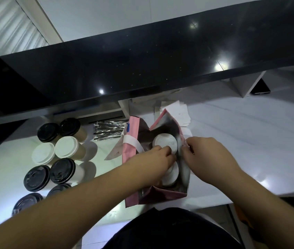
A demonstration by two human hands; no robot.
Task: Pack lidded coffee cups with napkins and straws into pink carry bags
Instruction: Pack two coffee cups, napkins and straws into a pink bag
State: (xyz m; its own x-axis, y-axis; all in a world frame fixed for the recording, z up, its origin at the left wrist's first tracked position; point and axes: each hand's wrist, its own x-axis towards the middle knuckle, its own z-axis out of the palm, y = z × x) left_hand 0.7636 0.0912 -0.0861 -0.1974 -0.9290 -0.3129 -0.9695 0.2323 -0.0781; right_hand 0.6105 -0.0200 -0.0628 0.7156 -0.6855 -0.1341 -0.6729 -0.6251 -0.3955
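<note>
We are seeing pink carry bag (pixel 158 194) standing open on white tabletop (pixel 232 141), two white-lidded cups (pixel 165 141) sitting inside. Left hand (pixel 158 159) reaching into bag mouth, fingers curling over nearer cup lid; whether gripping, we cannot tell. Right hand (pixel 205 155) pinching bag's right rim, fingers pressing together. Spare cups (pixel 65 147), black and white lids, standing left of bag. Wrapped straws (pixel 108 131) lying behind them. Napkins (pixel 176 112) lying beyond bag.

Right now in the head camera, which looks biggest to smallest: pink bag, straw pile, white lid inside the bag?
1. pink bag
2. straw pile
3. white lid; looks near the straw pile's size, so that order is unsure.
</note>
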